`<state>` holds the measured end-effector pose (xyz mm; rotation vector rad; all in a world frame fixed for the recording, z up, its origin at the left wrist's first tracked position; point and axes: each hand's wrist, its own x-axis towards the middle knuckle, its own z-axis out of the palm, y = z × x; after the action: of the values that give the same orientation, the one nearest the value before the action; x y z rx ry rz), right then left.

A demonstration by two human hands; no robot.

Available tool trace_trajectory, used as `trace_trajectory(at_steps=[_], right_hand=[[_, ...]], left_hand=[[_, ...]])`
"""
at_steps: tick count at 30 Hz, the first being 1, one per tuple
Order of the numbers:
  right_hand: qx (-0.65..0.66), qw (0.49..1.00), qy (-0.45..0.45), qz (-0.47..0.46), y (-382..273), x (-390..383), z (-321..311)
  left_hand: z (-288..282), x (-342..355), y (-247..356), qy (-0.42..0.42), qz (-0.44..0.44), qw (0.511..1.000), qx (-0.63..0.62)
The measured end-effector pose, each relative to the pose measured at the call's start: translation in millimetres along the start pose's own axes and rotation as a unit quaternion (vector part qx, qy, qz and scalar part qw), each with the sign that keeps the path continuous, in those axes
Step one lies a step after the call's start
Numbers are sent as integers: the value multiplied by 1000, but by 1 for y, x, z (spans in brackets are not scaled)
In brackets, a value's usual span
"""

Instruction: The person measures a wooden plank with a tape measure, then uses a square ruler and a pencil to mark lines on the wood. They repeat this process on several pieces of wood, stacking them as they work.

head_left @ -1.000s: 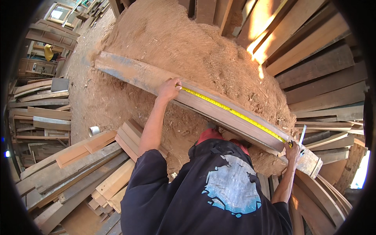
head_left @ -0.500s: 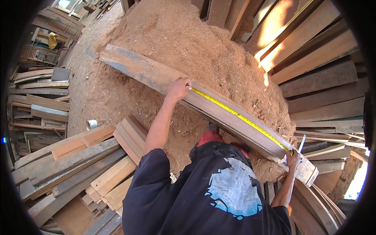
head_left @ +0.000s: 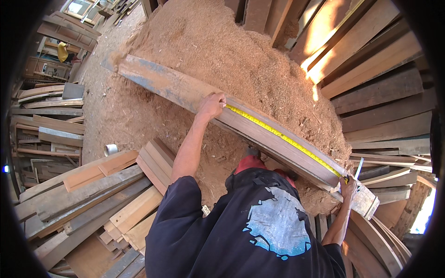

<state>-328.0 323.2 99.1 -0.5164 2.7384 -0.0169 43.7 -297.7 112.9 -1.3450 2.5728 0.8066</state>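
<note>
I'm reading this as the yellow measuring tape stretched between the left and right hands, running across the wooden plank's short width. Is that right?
Not quite: the direction is wrong. The head view shows the yellow measuring tape running lengthwise along the wooden plank, not across its width. It is indeed stretched between the left hand and the right hand.
</note>
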Motion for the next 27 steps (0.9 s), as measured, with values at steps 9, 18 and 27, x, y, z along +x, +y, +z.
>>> trace_trajectory(at_steps=[9,18,27], right_hand=[[9,999,43,1,-9,-15,-3],[12,997,69,11,-4,-18,6],[0,997,71,8,-4,-21,3]], left_hand=[[4,-3,-1,24,24,999,-7],[14,-5,-8,64,47,997,-18],[12,-3,-6,51,46,997,-24]])
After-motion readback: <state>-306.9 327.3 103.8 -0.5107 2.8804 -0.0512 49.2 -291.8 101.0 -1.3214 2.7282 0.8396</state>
